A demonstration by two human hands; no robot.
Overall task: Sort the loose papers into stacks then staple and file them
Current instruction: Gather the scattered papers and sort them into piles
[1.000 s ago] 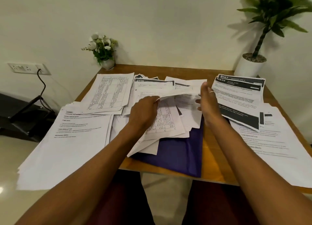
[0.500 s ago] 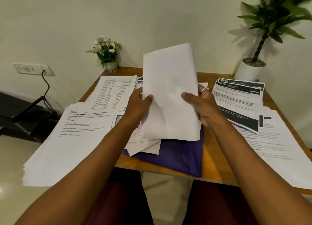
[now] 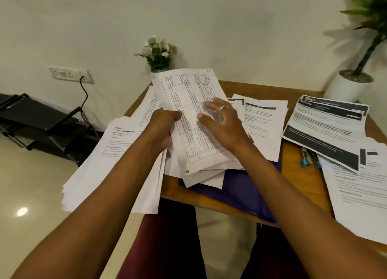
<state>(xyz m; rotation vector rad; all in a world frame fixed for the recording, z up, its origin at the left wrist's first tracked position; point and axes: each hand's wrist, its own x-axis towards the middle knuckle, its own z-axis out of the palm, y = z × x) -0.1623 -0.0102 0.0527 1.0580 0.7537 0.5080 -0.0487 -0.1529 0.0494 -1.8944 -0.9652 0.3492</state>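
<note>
A sheaf of table-printed papers [image 3: 188, 103] is held tilted above the middle of the wooden table [image 3: 297, 153]. My left hand [image 3: 163, 128] grips its left edge. My right hand [image 3: 222, 121], with a ring on it, lies on the printed face with fingers spread. Below the sheaf lie loose sheets on a purple folder [image 3: 240, 190]. A thick white stack [image 3: 113, 163] hangs over the table's left edge. Black-banded sheets [image 3: 326, 128] and a text stack [image 3: 360, 195] lie at the right.
Blue pens [image 3: 307, 159] lie between the folder and the right stacks. A small flower vase [image 3: 159, 54] stands at the back edge, a potted plant [image 3: 351, 84] at the back right. A black rack [image 3: 41, 123] and wall socket [image 3: 71, 74] are on the left.
The sheaf was lifted from the pile, stood upright with its blank back to me, and is now turned printed side up and swung leftward. The view has shifted left.
</note>
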